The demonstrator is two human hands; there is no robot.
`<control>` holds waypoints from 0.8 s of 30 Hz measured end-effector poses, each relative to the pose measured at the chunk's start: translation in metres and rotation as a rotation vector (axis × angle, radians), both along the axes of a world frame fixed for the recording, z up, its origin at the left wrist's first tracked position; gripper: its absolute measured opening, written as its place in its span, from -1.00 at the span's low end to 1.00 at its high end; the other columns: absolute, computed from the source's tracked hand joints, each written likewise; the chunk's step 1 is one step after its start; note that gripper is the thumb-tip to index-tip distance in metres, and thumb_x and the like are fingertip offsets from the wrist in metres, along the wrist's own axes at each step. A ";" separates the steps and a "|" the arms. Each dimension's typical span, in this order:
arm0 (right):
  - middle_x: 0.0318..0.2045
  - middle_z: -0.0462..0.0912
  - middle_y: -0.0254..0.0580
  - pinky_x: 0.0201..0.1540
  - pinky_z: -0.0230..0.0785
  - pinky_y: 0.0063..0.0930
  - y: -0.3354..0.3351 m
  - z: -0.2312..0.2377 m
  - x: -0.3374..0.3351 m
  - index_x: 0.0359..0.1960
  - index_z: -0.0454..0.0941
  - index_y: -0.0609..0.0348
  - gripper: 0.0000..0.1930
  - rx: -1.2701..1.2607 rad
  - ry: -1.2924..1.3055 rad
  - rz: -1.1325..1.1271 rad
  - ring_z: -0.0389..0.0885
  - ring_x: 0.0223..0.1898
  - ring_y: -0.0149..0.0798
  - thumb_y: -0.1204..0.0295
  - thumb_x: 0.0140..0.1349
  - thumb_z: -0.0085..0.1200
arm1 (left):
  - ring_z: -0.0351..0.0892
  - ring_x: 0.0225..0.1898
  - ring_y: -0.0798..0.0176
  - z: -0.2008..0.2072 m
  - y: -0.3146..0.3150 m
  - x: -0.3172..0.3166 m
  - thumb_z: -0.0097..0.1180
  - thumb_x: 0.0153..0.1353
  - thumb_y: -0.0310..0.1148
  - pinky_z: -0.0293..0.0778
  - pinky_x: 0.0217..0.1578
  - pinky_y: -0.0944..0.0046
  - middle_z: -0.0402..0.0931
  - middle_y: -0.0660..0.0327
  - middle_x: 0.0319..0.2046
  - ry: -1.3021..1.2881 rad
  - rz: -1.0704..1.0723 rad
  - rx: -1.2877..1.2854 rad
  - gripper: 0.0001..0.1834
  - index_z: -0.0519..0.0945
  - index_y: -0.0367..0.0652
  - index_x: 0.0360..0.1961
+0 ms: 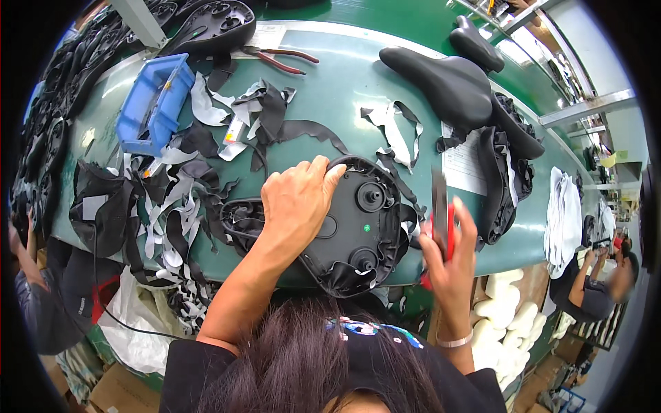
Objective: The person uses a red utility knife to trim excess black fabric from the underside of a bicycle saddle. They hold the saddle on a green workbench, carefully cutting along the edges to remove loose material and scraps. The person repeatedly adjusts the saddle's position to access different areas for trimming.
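Black saddle base (348, 224), upturned, looks stiff and light under loose cover fabric; left hand (297, 199) presses its rim, right hand (451, 258) grasps a red-handled cutter (441, 217)

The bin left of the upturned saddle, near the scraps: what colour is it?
Blue. The plastic bin shows best in the head view, at the upper left of the green table.

Bare green tabletop (330, 96) open between the black-and-white fabric offcuts (258, 117) and the finished black padded saddles (447, 82). Left of the upturned black plastic saddle base (358, 220), blocked by heaped scraps and a blue plastic bin (155, 103). Right, crowded by black gathered covers (502, 179).
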State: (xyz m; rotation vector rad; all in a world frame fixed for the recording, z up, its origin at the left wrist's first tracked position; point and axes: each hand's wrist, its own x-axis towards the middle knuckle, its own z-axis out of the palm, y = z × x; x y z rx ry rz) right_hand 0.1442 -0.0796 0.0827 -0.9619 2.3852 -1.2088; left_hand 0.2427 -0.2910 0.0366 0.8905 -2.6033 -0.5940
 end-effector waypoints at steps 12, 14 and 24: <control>-0.45 0.48 -0.31 -0.48 0.27 -0.70 -0.034 0.012 -0.043 0.10 0.31 0.31 -0.49 -0.301 -0.474 -0.031 0.41 -0.54 -0.55 0.60 0.06 0.12 | 0.41 0.03 0.05 0.004 -0.011 -0.009 0.16 0.13 -0.09 0.25 -0.02 -0.04 0.47 0.18 -0.07 0.250 -0.012 -0.123 -0.71 0.59 0.03 -0.19; -0.42 0.49 -0.32 -0.47 0.28 -0.69 -0.048 0.009 -0.036 0.10 0.31 0.29 -0.50 -0.337 -0.558 -0.023 0.42 -0.53 -0.55 0.60 0.07 0.13 | 0.23 0.21 0.08 0.027 -0.001 -0.023 0.22 0.05 -0.13 0.05 0.15 -0.14 0.37 0.23 0.05 0.246 -0.388 -0.269 -0.72 0.61 0.09 -0.21; -0.40 0.62 -0.11 -0.49 0.42 -0.30 -0.016 -0.010 -0.038 0.26 0.30 -0.03 -0.48 0.186 0.422 0.231 0.61 -0.49 -0.03 0.45 0.23 0.06 | 0.39 0.01 0.22 0.000 -0.015 -0.041 0.22 0.09 -0.31 -0.09 0.18 -0.16 0.45 0.33 -0.29 0.300 -0.460 -0.087 -0.86 0.56 -0.11 -0.51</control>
